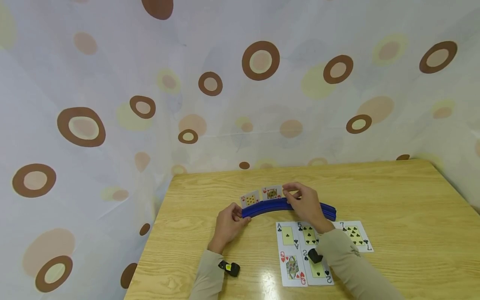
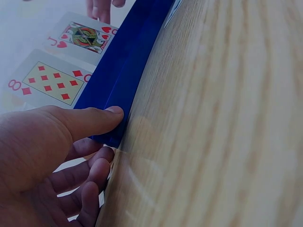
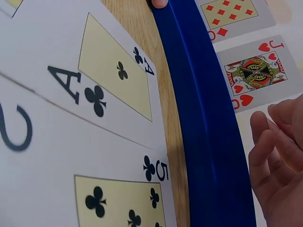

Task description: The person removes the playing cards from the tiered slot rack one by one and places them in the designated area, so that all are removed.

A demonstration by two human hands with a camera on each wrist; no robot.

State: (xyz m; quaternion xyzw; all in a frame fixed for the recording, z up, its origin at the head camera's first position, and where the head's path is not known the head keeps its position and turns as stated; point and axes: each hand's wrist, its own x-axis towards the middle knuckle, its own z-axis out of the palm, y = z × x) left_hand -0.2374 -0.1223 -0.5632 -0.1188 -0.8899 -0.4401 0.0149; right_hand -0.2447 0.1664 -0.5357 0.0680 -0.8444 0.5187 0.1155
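A curved blue card holder (image 1: 270, 205) stands on the table with two playing cards upright in it. They are the eight of diamonds (image 2: 53, 82) and the jack of hearts (image 3: 255, 73). My left hand (image 1: 227, 225) grips the holder's left end, the thumb on its front face and the fingers behind and below. Just beyond the jack's right edge is my right hand (image 1: 305, 204), reaching over the holder. Its fingers are loosely bent and no card shows between them; whether a fingertip touches the jack's edge is hard to tell.
Large cards lie face up in front of the holder: the ace of clubs (image 1: 287, 235), five of clubs (image 1: 308, 234), seven of clubs (image 1: 354, 235), queen of hearts (image 1: 292, 266) and two of spades (image 1: 318, 273). My right forearm covers part of them. A patterned curtain (image 1: 225, 104) hangs behind the wooden table (image 1: 405, 196).
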